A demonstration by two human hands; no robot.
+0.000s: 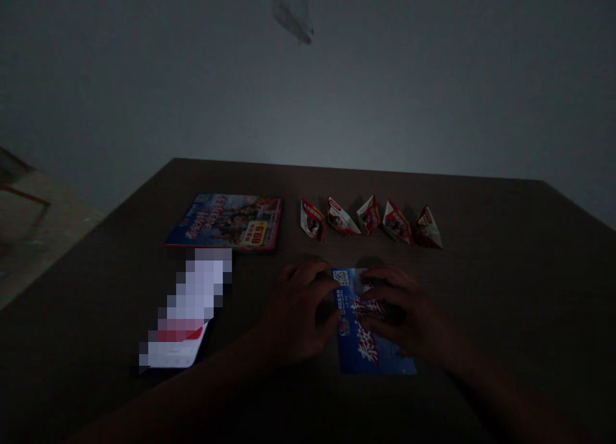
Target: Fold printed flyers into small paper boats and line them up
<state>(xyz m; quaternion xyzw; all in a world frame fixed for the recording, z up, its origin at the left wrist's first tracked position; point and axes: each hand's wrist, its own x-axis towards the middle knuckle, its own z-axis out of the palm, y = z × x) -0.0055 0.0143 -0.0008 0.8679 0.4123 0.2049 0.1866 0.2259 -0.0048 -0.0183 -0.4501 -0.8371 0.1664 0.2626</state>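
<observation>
A blue printed leaflet (353,351) with a QR code and large white-red characters lies flat on the dark table in front of me. At its left edge is my left hand (301,312), its thumb and forefinger apart and touching the paper's side. Across the leaflet's upper right part rest the spread fingers of my right hand (409,309), covering some of the print. Neither hand is closed around anything. The dim light hides the finer detail of the fingertips.
Several folded paper boats (342,218) stand in a row behind the leaflet. A stack of similar leaflets (226,222) lies at the left, with a lit phone (192,309) below it. The table (481,206) meets a pale wall (385,78).
</observation>
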